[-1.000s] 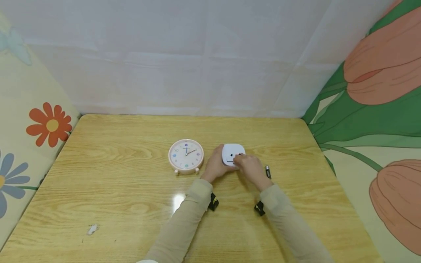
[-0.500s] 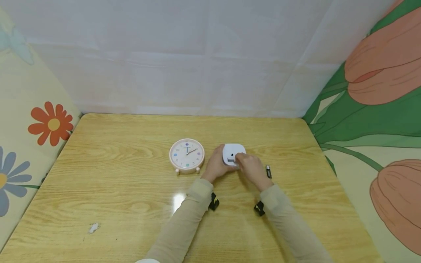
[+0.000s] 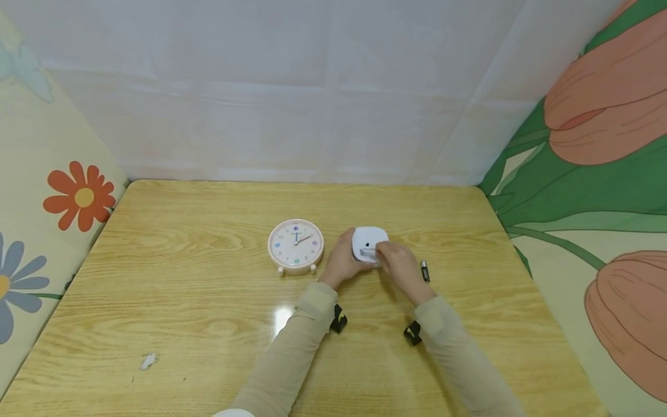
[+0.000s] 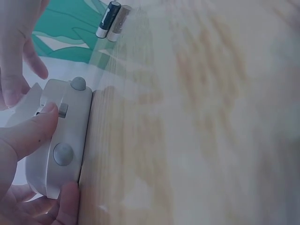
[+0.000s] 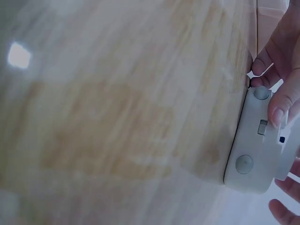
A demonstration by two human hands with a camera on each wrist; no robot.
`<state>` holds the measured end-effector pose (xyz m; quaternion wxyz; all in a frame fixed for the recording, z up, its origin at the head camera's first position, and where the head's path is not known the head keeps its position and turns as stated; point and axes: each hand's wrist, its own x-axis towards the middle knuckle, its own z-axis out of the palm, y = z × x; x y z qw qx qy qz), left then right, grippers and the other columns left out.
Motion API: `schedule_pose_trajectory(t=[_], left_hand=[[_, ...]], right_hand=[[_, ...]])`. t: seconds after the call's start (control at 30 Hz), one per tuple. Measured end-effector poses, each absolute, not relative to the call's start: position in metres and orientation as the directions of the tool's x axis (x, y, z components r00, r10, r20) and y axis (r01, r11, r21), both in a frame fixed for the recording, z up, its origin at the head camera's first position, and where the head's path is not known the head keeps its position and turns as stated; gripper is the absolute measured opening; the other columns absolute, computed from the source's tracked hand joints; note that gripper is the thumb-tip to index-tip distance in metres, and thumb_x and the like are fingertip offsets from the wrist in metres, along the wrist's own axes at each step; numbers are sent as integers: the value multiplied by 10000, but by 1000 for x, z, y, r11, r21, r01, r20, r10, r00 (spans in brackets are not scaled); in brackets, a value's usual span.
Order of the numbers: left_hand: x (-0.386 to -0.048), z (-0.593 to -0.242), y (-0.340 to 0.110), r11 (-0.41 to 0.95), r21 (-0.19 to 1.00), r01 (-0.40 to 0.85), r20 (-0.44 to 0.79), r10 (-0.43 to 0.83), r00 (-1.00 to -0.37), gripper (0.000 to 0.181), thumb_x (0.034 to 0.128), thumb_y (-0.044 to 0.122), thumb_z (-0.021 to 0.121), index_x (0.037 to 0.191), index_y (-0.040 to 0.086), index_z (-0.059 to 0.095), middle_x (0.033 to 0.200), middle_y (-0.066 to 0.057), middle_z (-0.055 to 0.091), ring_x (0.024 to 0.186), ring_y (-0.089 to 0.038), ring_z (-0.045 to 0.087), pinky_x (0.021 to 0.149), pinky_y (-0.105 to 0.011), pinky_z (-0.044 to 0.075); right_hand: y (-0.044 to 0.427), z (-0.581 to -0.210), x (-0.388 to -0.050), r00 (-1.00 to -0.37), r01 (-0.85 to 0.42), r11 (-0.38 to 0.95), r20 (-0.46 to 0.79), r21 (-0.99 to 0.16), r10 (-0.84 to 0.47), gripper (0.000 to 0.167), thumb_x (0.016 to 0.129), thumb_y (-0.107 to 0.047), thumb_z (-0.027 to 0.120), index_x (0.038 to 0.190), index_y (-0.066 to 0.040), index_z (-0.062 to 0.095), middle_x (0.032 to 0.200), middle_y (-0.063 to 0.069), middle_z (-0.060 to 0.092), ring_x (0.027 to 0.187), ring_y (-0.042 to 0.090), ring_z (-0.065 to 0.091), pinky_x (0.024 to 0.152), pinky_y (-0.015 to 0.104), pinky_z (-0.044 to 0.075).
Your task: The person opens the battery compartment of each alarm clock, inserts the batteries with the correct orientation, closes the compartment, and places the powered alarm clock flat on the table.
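A small white rounded device (image 3: pixel 369 236) lies near the middle of the table in the head view. My left hand (image 3: pixel 343 262) grips its left side, the thumb on the near edge beside a small switch in the left wrist view. The fingers of my right hand (image 3: pixel 400 267) pinch a thin white flap (image 5: pixel 289 152) at the device's upper face; it stands tilted up from the body. Two round feet (image 4: pixel 63 154) show on the near side. Fingers hide part of the flap and the face.
A pink round clock (image 3: pixel 296 246) lies face up left of the device. A dark battery (image 3: pixel 425 271) lies to the right, by my right wrist. A pale torn mark (image 3: pixel 148 361) is at the table's front left. Fabric walls stand around the table.
The flap has lifted from the white device's face, and my right fingers have shifted slightly right with it. My left hand keeps its grip.
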<state>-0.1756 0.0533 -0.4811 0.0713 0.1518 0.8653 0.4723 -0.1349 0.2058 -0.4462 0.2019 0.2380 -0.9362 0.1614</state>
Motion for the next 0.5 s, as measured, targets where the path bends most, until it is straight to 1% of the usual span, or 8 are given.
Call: schedule_pose_trajectory(t=[0.1, 0.2, 0.33, 0.43, 0.5], left_hand=[[-175, -480, 54, 516, 835, 193, 17, 326, -945, 1018, 622, 231, 840, 1407, -21, 242, 1420, -181, 320, 1272, -288, 338, 1061, -370, 268], [-176, -480, 54, 522, 829, 198, 21, 325, -945, 1019, 614, 228, 842, 1404, -23, 248, 1412, -185, 330, 1265, -292, 348, 1057, -374, 274], [-175, -480, 54, 522, 828, 205, 26, 329, -944, 1010, 615, 218, 840, 1402, -19, 253, 1399, -180, 352, 1253, -286, 363, 1053, -371, 281], [-175, -480, 53, 521, 826, 216, 36, 334, -942, 1007, 618, 217, 839, 1399, -28, 253, 1397, -186, 352, 1255, -289, 360, 1055, -375, 280], [-174, -479, 53, 522, 825, 216, 35, 335, -942, 1010, 621, 222, 839, 1400, -32, 249, 1402, -189, 343, 1262, -291, 350, 1059, -372, 273]], right_hand=[[207, -448, -134, -783, -533, 818, 494, -217, -379, 76, 793, 9, 651, 833, -2, 587, 821, 145, 639, 752, 318, 605, 673, 437, 497], [208, -447, -132, -787, -524, 820, 497, -229, -364, 76, 802, 0, 647, 854, 7, 591, 824, 162, 638, 749, 323, 602, 678, 443, 495], [207, -445, -130, -834, -462, 841, 459, -280, -305, 70, 833, -21, 625, 882, 4, 582, 798, 158, 634, 692, 303, 594, 611, 425, 493], [208, -444, -128, -876, -406, 834, 420, -373, -238, 52, 858, -22, 595, 897, 6, 574, 776, 151, 634, 659, 281, 587, 574, 411, 485], [208, -444, -127, -899, -366, 815, 397, -449, -186, 45, 869, -18, 577, 907, 8, 576, 783, 153, 635, 674, 273, 589, 582, 405, 492]])
